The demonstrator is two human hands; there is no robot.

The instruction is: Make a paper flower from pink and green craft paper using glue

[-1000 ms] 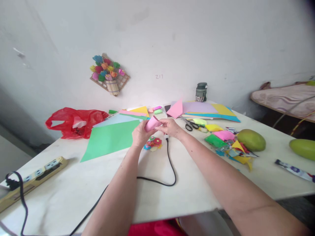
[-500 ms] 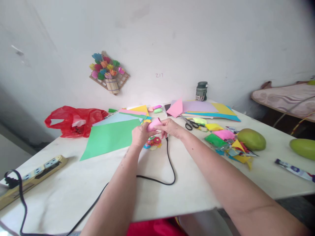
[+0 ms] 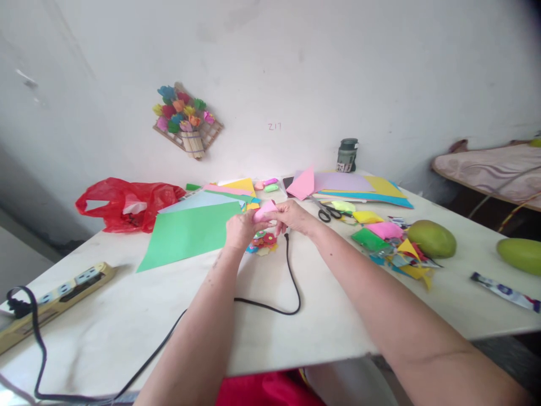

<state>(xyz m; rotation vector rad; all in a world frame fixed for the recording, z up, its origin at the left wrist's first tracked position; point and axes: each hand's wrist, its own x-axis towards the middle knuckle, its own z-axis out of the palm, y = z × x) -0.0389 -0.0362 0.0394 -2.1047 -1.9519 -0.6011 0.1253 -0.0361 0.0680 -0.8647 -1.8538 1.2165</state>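
A small pink piece (image 3: 265, 211), rolled or folded, is held between both hands above the middle of the table. My left hand (image 3: 242, 230) is closed on its left side, and my right hand (image 3: 292, 218) pinches its right side. Below them lie several small coloured paper flowers (image 3: 264, 241), partly hidden by the fingers. The end of a black cable (image 3: 299, 293) reaches up beside my right hand. A green sheet (image 3: 188, 232) lies just left of my left hand. Black scissors (image 3: 329, 213) rest to the right of my right hand.
A red plastic bag (image 3: 127, 206) and a power strip (image 3: 63, 301) are on the left. Coloured sheets (image 3: 372, 192) and a dark bottle (image 3: 347, 155) stand at the back right. Clay packets (image 3: 382, 231), scraps, green fruits (image 3: 431, 239) and a tube (image 3: 505, 291) lie on the right.
The camera view has shifted slightly. Both hands keep their hold on the pink piece, at nearly the same spot.
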